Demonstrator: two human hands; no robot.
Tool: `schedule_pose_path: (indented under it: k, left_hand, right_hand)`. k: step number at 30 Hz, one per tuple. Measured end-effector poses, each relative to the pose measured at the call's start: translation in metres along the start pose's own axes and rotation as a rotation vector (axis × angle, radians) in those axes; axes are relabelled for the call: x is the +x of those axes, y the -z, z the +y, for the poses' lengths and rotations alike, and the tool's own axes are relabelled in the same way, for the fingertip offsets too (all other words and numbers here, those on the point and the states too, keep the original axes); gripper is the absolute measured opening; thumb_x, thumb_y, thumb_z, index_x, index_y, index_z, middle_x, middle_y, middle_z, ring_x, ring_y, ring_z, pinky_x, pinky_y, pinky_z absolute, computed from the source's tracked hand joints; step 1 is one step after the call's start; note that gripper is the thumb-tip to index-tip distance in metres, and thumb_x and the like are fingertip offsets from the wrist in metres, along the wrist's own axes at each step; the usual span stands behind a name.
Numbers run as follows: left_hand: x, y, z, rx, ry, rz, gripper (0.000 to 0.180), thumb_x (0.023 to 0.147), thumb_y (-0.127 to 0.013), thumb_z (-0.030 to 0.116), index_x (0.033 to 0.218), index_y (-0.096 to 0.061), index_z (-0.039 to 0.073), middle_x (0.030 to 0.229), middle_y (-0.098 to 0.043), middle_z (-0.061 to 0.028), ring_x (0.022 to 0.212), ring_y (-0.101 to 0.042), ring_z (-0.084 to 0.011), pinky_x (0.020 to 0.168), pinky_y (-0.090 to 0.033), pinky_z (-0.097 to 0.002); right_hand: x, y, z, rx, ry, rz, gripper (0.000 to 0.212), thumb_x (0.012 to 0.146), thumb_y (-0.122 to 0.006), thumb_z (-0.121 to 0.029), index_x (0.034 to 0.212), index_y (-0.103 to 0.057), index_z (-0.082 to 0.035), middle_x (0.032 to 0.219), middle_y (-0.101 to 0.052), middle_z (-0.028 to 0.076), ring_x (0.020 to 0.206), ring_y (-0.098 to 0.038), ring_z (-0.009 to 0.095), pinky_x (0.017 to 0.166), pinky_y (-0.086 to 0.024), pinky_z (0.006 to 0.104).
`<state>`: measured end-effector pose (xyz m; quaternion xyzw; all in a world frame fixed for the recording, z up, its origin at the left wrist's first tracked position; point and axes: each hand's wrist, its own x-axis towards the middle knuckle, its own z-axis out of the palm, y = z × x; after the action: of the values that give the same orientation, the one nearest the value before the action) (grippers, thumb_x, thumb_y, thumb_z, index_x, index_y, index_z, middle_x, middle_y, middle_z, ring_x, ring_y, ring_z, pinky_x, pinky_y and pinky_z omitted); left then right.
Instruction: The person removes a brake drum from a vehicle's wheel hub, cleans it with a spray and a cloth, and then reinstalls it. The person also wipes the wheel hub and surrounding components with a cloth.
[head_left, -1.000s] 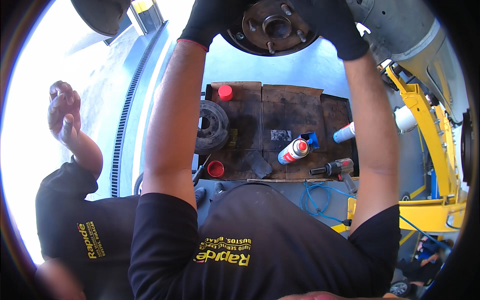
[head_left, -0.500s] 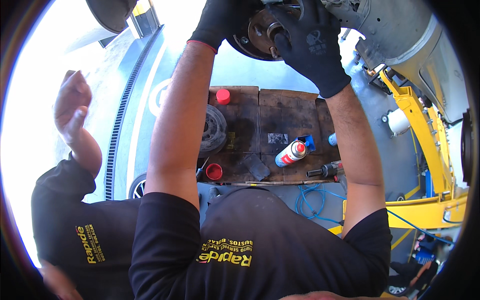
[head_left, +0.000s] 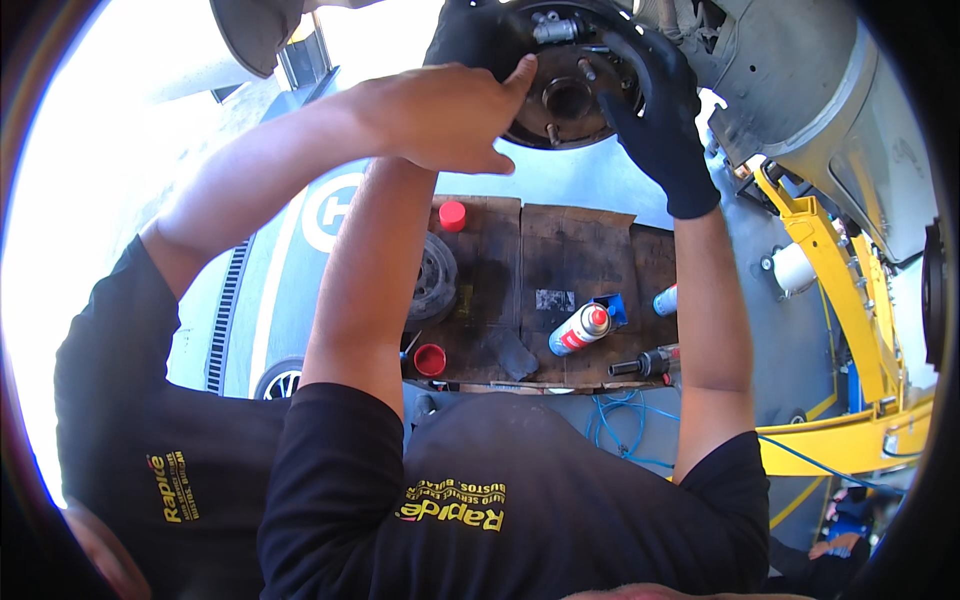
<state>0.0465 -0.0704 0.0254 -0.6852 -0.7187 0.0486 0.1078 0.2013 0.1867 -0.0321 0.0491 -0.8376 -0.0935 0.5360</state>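
Note:
A drum brake assembly (head_left: 522, 122) hangs at the top, under the car body. In its middle is a rusty hub (head_left: 556, 70) with wheel studs and a round centre bore. A silvery cylinder-like part (head_left: 554, 30) sits above the hub. My right hand (head_left: 655, 100), in a black glove, wraps the assembly's right side, its thumb at the front. My left hand (head_left: 475, 40), gloved too, is at the upper left edge; its fingers are mostly hidden. A co-worker's bare hand (head_left: 450, 112) reaches across my left forearm, index finger extended toward the hub.
Below stands a cardboard-covered table (head_left: 575, 228) with a grey drum-like disc (head_left: 432, 280), a red cap (head_left: 452, 216), an open red tub (head_left: 430, 360), a spray can (head_left: 578, 330) and an impact wrench (head_left: 645, 362). Yellow lift arm (head_left: 835, 275) at right; blue hose (head_left: 625, 440) below.
The co-worker's hand has swung from the far left to the hub. My right hand has shifted from the hub's front to its right side, and more of the hub now shows.

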Motion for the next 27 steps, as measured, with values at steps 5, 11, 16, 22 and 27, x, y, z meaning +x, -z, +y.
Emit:
schedule_pose_path:
  k: [5, 11, 16, 22, 27]
  left_hand:
    - [0.038, -0.009, 0.005, 0.009, 0.049, -0.043, 0.113, 0.097, -0.08, 0.04, 0.166, -0.012, -0.018, 0.099, -0.076, -0.0335, 0.099, -0.078, -0.0455, 0.089, -0.064, -0.0467]
    - [0.051, -0.012, 0.013, -0.088, 0.113, -0.023, 0.12, 0.095, -0.08, 0.047, 0.162, -0.011, -0.025, 0.103, -0.074, -0.0377, 0.102, -0.077, -0.0478, 0.094, -0.062, -0.0463]
    - [0.049, -0.006, 0.013, -0.166, 0.133, -0.107, 0.121, 0.096, -0.078, 0.051, 0.162, -0.01, -0.025, 0.1, -0.074, -0.0385, 0.102, -0.077, -0.0463, 0.094, -0.061, -0.0442]
    - [0.049, -0.009, 0.008, -0.205, 0.125, -0.092, 0.123, 0.095, -0.078, 0.052, 0.162, -0.009, -0.024, 0.097, -0.075, -0.0365, 0.101, -0.077, -0.0455, 0.095, -0.061, -0.0428]
    - [0.049, -0.001, 0.007, -0.226, 0.112, -0.122, 0.123, 0.095, -0.078, 0.052, 0.161, -0.009, -0.026, 0.101, -0.075, -0.0365, 0.103, -0.077, -0.0454, 0.095, -0.061, -0.042]
  right_hand:
    - [-0.058, 0.018, 0.002, -0.019, -0.183, -0.053, 0.062, 0.092, -0.082, -0.025, 0.15, -0.062, -0.014, 0.15, -0.057, 0.016, 0.145, -0.047, 0.038, 0.121, -0.036, 0.0518]
    - [-0.152, 0.029, -0.055, 0.284, -0.675, -0.104, 0.054, 0.096, -0.078, -0.02, 0.147, -0.063, -0.009, 0.153, -0.055, 0.016, 0.15, -0.042, 0.036, 0.126, -0.031, 0.0512]
    - [-0.215, 0.037, -0.075, 0.435, -0.751, -0.122, 0.052, 0.096, -0.075, -0.013, 0.146, -0.062, -0.006, 0.156, -0.052, 0.015, 0.151, -0.044, 0.033, 0.127, -0.034, 0.0477]
    - [-0.232, 0.049, -0.087, 0.409, -0.853, -0.143, 0.052, 0.094, -0.074, -0.008, 0.145, -0.062, -0.003, 0.156, -0.051, 0.016, 0.152, -0.045, 0.032, 0.127, -0.036, 0.0453]
    - [-0.239, 0.048, -0.086, 0.378, -0.823, -0.177, 0.052, 0.095, -0.073, -0.01, 0.145, -0.063, -0.003, 0.155, -0.052, 0.016, 0.152, -0.044, 0.032, 0.127, -0.037, 0.045]
